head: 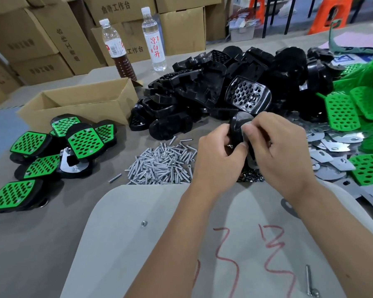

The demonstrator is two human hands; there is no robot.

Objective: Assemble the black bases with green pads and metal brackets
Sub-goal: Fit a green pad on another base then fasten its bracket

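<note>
I have both hands on one black base [238, 125] above the screws [162, 162], left hand [220, 151] gripping it, right hand [278, 143] pinching a metal bracket [247, 132] against it, with several finished units [84, 140] lying left on the surface [41, 244] and big piles of bases [235, 82], green pads [342, 110] and brackets [332, 145] left.

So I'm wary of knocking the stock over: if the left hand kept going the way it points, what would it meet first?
Probably the pile of black bases just beyond the base the left hand holds; depth is unclear.

Black bases [235, 87]; green perforated pads [341, 111]; silver, seemingly steel, brackets [336, 147].
</note>
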